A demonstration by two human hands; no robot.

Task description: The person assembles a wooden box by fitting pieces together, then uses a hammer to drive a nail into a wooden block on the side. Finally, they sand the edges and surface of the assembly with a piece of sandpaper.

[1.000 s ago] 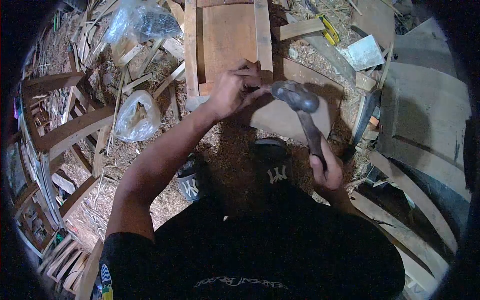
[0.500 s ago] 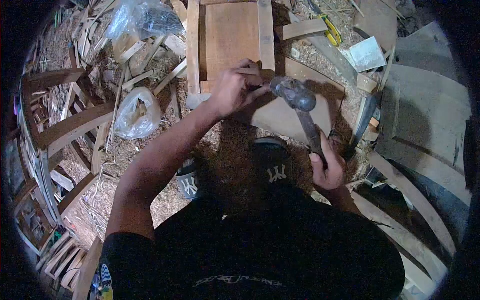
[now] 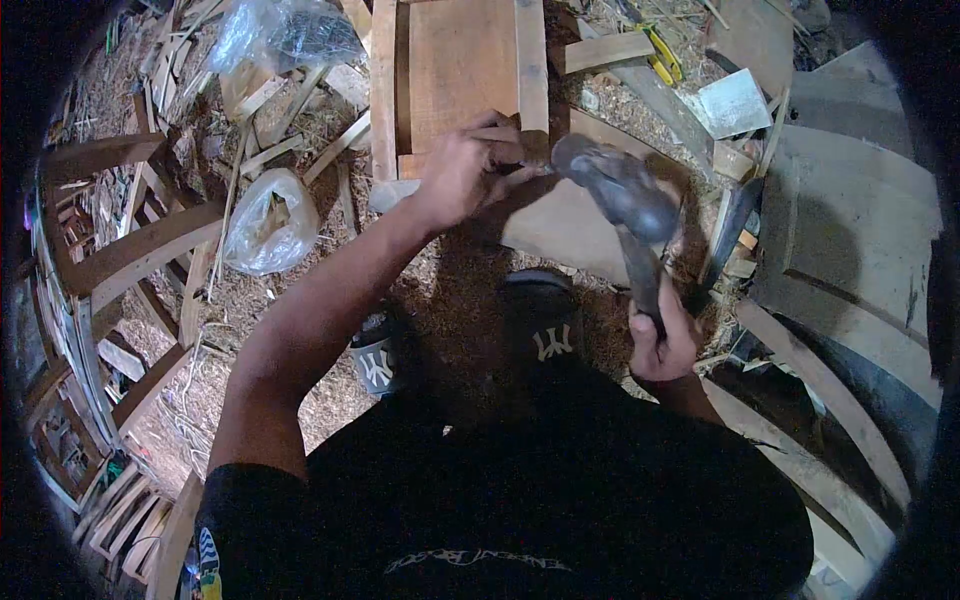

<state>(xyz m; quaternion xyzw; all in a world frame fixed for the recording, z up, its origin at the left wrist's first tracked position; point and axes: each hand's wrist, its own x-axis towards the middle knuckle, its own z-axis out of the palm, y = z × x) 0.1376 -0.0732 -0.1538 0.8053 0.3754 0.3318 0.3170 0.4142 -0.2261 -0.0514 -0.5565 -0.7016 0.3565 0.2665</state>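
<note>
My right hand (image 3: 665,338) is wrapped round the handle of a hammer (image 3: 640,265). Its dark metal head, slightly blurred, is raised just to the right of my left fingers. At the near right corner of a framed wooden panel (image 3: 465,75), my left hand (image 3: 468,170) is closed in a pinch. What sits between those fingertips is too small and shadowed to name. A flat piece of wood (image 3: 570,232) lies below the hammer head, beside the panel.
Sawdust and wood scraps cover the floor around my sandals (image 3: 540,315). Plastic bags (image 3: 270,222) lie to the left, near curved wooden frames (image 3: 150,250). A yellow cutter (image 3: 662,58) lies at the upper right. Large panelled boards (image 3: 850,230) stand on the right.
The hammer head has moved right and slightly down, away from my left fingers. My right hand has shifted a little right. My left hand stays at the panel's corner.
</note>
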